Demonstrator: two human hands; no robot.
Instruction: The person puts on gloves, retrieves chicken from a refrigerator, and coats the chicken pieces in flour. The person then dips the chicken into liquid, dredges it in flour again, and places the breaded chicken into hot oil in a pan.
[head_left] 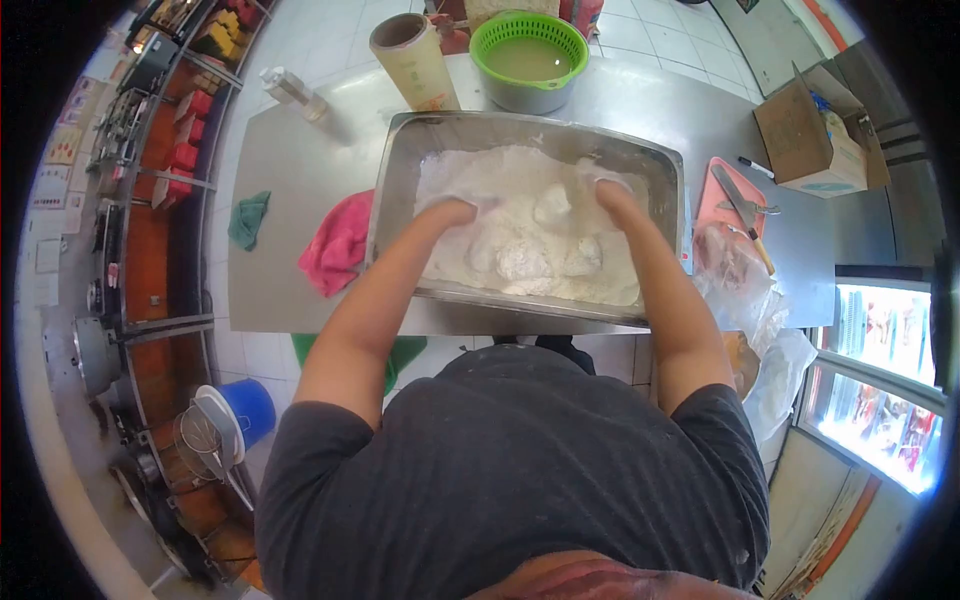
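Note:
A deep rectangular metal pan (398, 150) full of white flour (510, 170) stands on the steel table in front of me. Several flour-coated lumps (525, 262) lie in it, one of them (552, 204) between my hands. My left hand (468, 209) is sunk in the flour at the pan's left side. Toward the right side, my right hand (609, 189) is also pushed into the flour. Flour covers the fingers of both hands, so I cannot see whether they hold anything.
Behind the pan stand a green colander (530, 25) in a grey bowl of cloudy liquid and a tall cream container (415, 65). A pink cloth (338, 245) lies left. To the right are a knife (735, 195) on a pink tray, plastic bags (740, 270) and a cardboard box (800, 135).

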